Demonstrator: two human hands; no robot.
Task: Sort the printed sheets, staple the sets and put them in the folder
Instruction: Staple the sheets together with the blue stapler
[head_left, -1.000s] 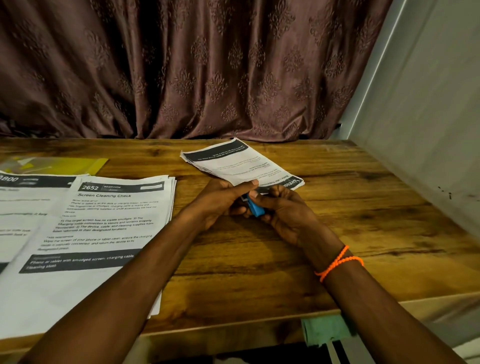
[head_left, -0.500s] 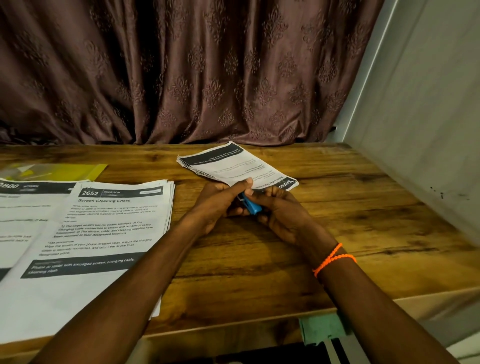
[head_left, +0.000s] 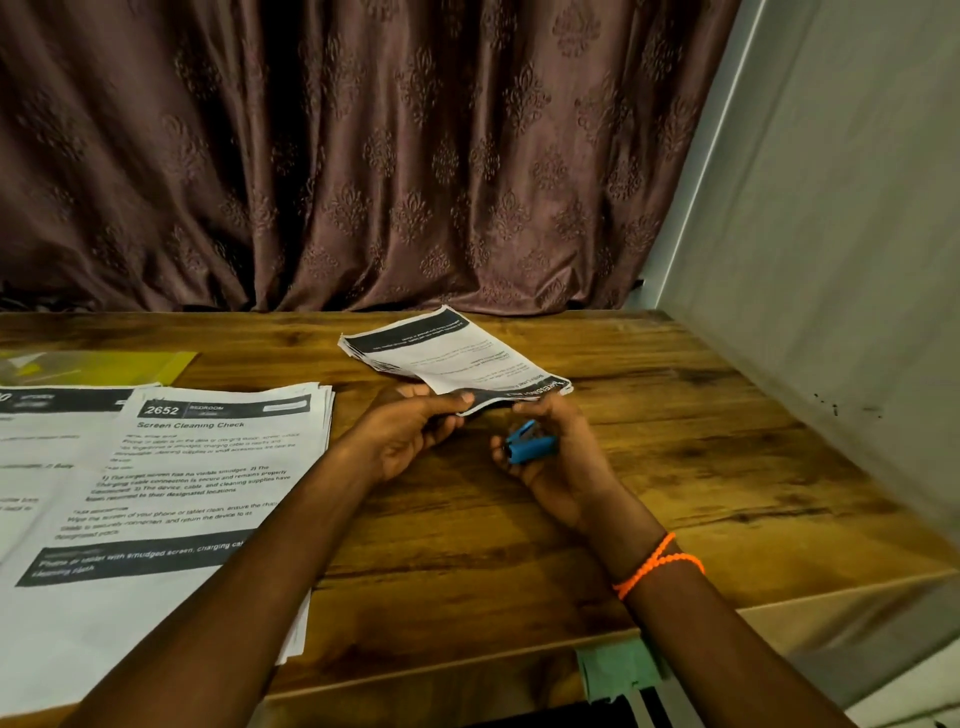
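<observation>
A set of printed sheets (head_left: 447, 353) lies angled across the middle of the wooden table (head_left: 675, 441). My left hand (head_left: 405, 436) pinches its near corner between thumb and fingers. My right hand (head_left: 556, 467) holds a small blue stapler (head_left: 530, 448) in curled fingers, just right of that corner and clear of the paper. A stack of printed sheets headed "Screen Cleaning Check" (head_left: 197, 493) lies at the left, with another stack (head_left: 47, 452) further left. A yellow folder (head_left: 98, 364) lies at the far left back.
A brown patterned curtain (head_left: 363, 156) hangs behind the table. A grey wall (head_left: 831, 260) runs along the table's right side. A green object (head_left: 618, 670) shows below the table's front edge.
The stapler came off the corner of the set and now sits apart in my right hand. My left hand stays pinched on the corner. The camera tilted up slightly.
</observation>
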